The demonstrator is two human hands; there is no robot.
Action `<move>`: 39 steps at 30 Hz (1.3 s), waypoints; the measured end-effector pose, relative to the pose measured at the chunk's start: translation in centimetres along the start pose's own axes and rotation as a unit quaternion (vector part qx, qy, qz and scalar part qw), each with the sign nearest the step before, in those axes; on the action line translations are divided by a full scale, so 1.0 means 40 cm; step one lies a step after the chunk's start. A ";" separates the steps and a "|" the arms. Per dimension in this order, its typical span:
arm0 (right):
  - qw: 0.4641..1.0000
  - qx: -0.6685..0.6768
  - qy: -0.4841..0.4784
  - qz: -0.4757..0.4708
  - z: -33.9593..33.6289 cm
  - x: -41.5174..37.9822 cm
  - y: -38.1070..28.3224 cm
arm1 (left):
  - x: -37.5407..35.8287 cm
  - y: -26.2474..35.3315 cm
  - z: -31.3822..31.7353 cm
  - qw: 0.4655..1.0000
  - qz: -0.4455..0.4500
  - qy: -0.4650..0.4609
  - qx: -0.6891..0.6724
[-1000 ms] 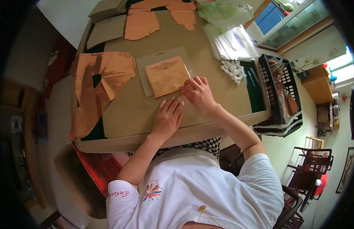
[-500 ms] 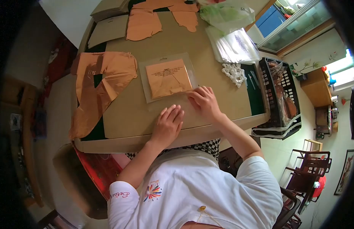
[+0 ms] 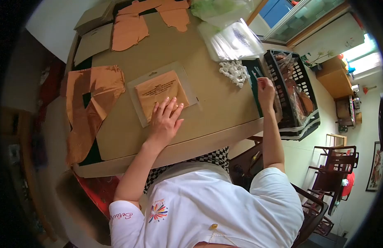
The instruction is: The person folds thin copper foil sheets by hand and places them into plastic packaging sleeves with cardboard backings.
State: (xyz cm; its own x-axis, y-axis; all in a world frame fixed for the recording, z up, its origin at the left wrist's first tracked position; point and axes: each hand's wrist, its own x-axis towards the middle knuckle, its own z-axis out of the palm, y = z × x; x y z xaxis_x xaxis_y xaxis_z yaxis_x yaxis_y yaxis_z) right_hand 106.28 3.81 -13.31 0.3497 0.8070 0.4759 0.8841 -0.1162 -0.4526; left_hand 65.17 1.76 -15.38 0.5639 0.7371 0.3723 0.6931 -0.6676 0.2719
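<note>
My left hand (image 3: 163, 122) lies with its fingers spread on the lower part of a clear plastic bag holding a folded orange piece (image 3: 162, 90) with dark printing. Over at the table's right side, my right hand (image 3: 266, 89) has its fingers pressed together beside thin light-blue strips (image 3: 257, 71); whether it pinches one is too small to tell. A pile of white looped pieces (image 3: 234, 74) lies to the left of that hand. An unfolded shiny orange sheet (image 3: 94, 105) rests at the table's left.
Clear plastic bags (image 3: 230, 41) and a greenish bag (image 3: 220, 12) are at the back right. More orange pieces (image 3: 129, 31) and grey-brown cards (image 3: 93, 43) lie at the back left. A black basket (image 3: 297, 89) of wrapped items stands beyond the table's right edge (image 3: 253, 126).
My right hand has moved from beside the bagged piece to the strips on the right. My left hand has moved up onto the bag. The camera view has shifted.
</note>
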 end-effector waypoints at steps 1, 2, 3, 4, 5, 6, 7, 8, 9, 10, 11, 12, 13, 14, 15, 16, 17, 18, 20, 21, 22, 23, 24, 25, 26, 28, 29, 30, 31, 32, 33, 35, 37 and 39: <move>0.999 0.002 -0.012 0.032 0.005 0.006 0.026 | 0.002 0.008 -0.009 1.000 -0.004 -0.007 -0.004; 0.998 -0.005 -0.023 0.059 0.004 0.010 0.032 | 0.006 0.012 -0.015 1.000 -0.007 -0.012 -0.009; 0.996 -0.012 -0.034 0.085 0.002 0.013 0.036 | 0.007 0.011 -0.014 1.000 -0.006 -0.016 -0.001; 0.995 -0.045 -0.030 0.080 0.009 0.015 0.054 | 0.006 0.010 -0.012 1.000 -0.006 -0.020 0.005; 0.995 -0.067 -0.031 0.068 0.017 0.016 0.072 | 0.005 0.010 -0.012 1.000 -0.004 -0.023 0.011; 0.994 -0.088 -0.030 0.055 0.025 0.017 0.089 | 0.008 0.010 -0.016 0.999 0.001 -0.030 0.014; 0.993 -0.110 -0.029 0.042 0.035 0.017 0.104 | 0.009 0.013 -0.020 1.000 -0.001 -0.023 0.004; 0.994 -0.096 -0.028 0.047 0.032 0.020 0.094 | 0.011 0.016 -0.025 1.000 -0.003 -0.016 -0.005; 0.994 -0.086 -0.029 0.056 0.028 0.021 0.083 | 0.014 0.019 -0.033 1.000 -0.004 -0.009 -0.015; 0.995 -0.075 -0.030 0.064 0.020 0.022 0.071 | 0.012 0.024 -0.047 0.999 -0.015 0.012 -0.041; 0.995 -0.065 -0.031 0.071 0.010 0.022 0.052 | 0.004 0.036 -0.074 0.997 -0.025 0.033 -0.067; 0.998 -0.048 -0.003 0.048 -0.005 0.016 0.024 | -0.012 0.047 -0.089 0.993 -0.038 0.053 -0.095; 0.997 0.021 -0.022 0.065 -0.018 0.001 -0.009 | -0.047 0.051 -0.091 0.992 -0.054 0.046 -0.100; 0.992 0.089 -0.042 0.084 -0.031 -0.021 -0.067 | -0.091 0.049 -0.092 0.991 -0.070 0.038 -0.105; 0.980 0.157 -0.061 0.105 -0.033 -0.056 -0.126 | -0.126 0.050 -0.095 0.990 -0.085 0.028 -0.110; 0.965 0.239 -0.090 0.065 -0.019 -0.105 -0.192 | -0.149 0.056 -0.100 0.991 -0.098 0.027 -0.091; 0.940 0.318 -0.118 0.025 -0.002 -0.162 -0.267 | -0.171 0.061 -0.106 0.991 -0.110 0.025 -0.073; 0.947 0.268 -0.176 -0.021 0.007 -0.222 -0.342 | -0.186 0.062 -0.110 0.991 -0.123 0.024 -0.055; 0.867 0.348 -0.355 0.020 0.018 -0.307 -0.487 | -0.193 0.065 -0.115 0.990 -0.127 0.035 -0.049; 0.876 0.338 -0.341 -0.053 0.040 -0.330 -0.536 | -0.195 0.067 -0.116 0.990 -0.128 0.041 -0.046; 0.879 0.326 -0.325 -0.128 0.057 -0.347 -0.571 | -0.197 0.067 -0.115 0.990 -0.130 0.041 -0.047; 0.879 0.314 -0.337 -0.124 0.067 -0.358 -0.592 | -0.196 0.067 -0.113 0.989 -0.133 0.043 -0.048; 0.879 0.301 -0.350 -0.121 0.077 -0.365 -0.608 | -0.196 0.066 -0.112 0.988 -0.135 0.047 -0.049; 0.879 0.288 -0.362 -0.119 0.084 -0.372 -0.619 | -0.198 0.066 -0.112 0.988 -0.138 0.050 -0.054; 0.882 0.289 -0.348 -0.131 0.092 -0.373 -0.624 | -0.200 0.067 -0.112 0.987 -0.139 0.053 -0.061; 0.881 0.290 -0.348 -0.139 0.101 -0.371 -0.637 | -0.200 0.065 -0.112 0.986 -0.141 0.059 -0.069; 0.880 0.290 -0.349 -0.143 0.105 -0.370 -0.645 | -0.201 0.065 -0.112 0.986 -0.142 0.059 -0.071; 0.881 0.287 -0.351 -0.134 0.114 -0.369 -0.654 | -0.202 0.065 -0.113 0.985 -0.142 0.058 -0.073; 0.883 0.285 -0.353 -0.124 0.124 -0.369 -0.666 | -0.204 0.065 -0.113 0.984 -0.146 0.063 -0.081; 0.884 0.283 -0.354 -0.113 0.130 -0.372 -0.676 | -0.205 0.065 -0.114 0.983 -0.149 0.067 -0.088; 0.882 0.303 -0.344 -0.112 0.131 -0.373 -0.685 | -0.206 0.064 -0.114 0.981 -0.151 0.070 -0.096; 0.874 0.345 -0.323 -0.111 0.125 -0.368 -0.704 | -0.216 0.057 -0.096 0.963 -0.194 0.084 -0.167; 0.879 0.271 -0.379 -0.103 0.093 -0.336 -0.691 | -0.225 0.045 -0.090 0.956 -0.209 0.101 -0.183; 0.895 0.204 -0.355 -0.179 0.091 -0.307 -0.674 | -0.208 0.041 -0.116 0.963 -0.195 0.118 -0.146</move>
State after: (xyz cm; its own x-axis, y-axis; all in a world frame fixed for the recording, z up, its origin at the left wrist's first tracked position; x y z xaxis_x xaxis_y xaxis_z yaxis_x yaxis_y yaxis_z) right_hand 77.02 -0.87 -9.69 -0.3463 0.9313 0.1130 0.6628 0.3282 -0.6730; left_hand 59.54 -5.93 -13.93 0.1441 0.9162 0.3740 0.6566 -0.3713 0.6565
